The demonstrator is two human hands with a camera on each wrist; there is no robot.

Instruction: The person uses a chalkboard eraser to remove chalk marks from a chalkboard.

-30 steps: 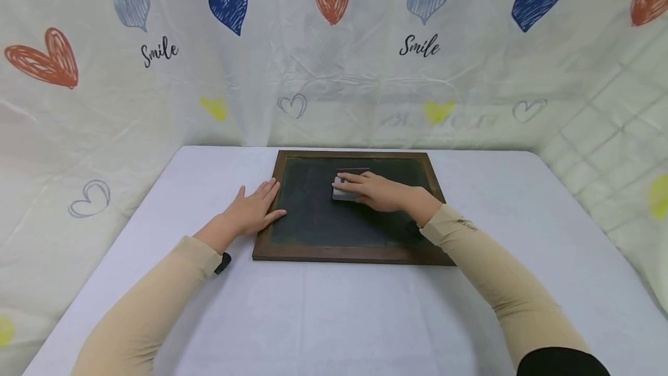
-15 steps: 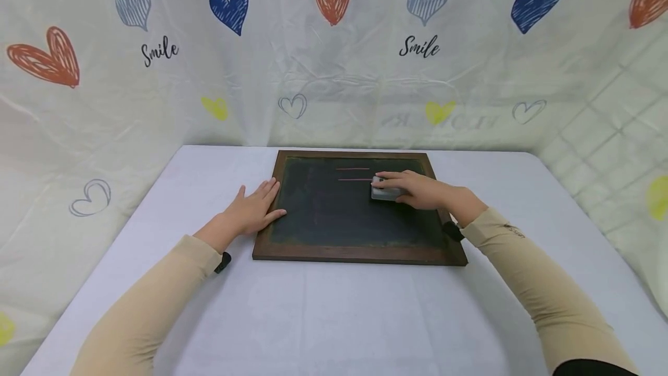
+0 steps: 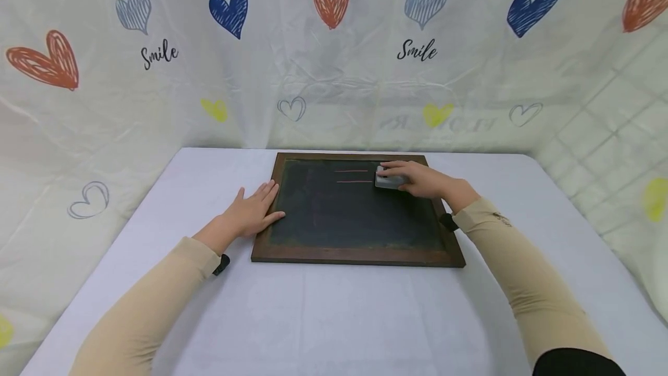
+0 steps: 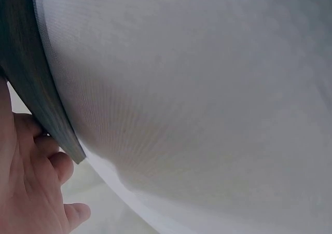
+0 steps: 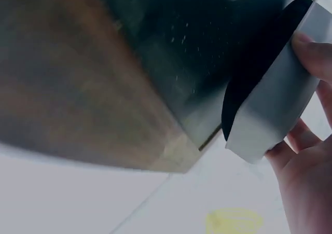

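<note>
Eraser: a grey block eraser [image 3: 388, 181] is held against the dark slate of the chalkboard [image 3: 355, 248], near its far right corner, just right of 2 red chalk lines [image 3: 352, 176].
Right hand: the right hand [image 3: 423, 180] is laid over the eraser with fingers curled round its top and sides; in the right wrist view the fingertips [image 5: 314, 52] are seen gripping the pale body while the dark felt face [image 5: 259, 73] is turned toward the slate. This hold is judged to keep the felt flat on the surface so that pressure is spread evenly.
Left hand: the left hand [image 3: 253, 212] is pressed flat, fingers straight and relaxed, nothing grasped, with the fingertips resting on the left rail of the wooden frame. It is judged to be placed there to stop the board from sliding under the rubbing.
Chalkboard: it is laid flat on the table [image 3: 339, 318], long side toward the person, within easy reach of both arms. The frame corner [image 5: 171, 151] is seen close up in the right wrist view, the frame edge [image 4: 41, 99] beside the palm in the left wrist view.
Chalk lines: 2 short horizontal strokes are left on the upper middle of the slate, one above the other, both touching or nearly touching the eraser's left end.
Surroundings: a pale sheet printed with hearts [image 3: 331, 4] and the word "Smile" is hung behind the table.
</note>
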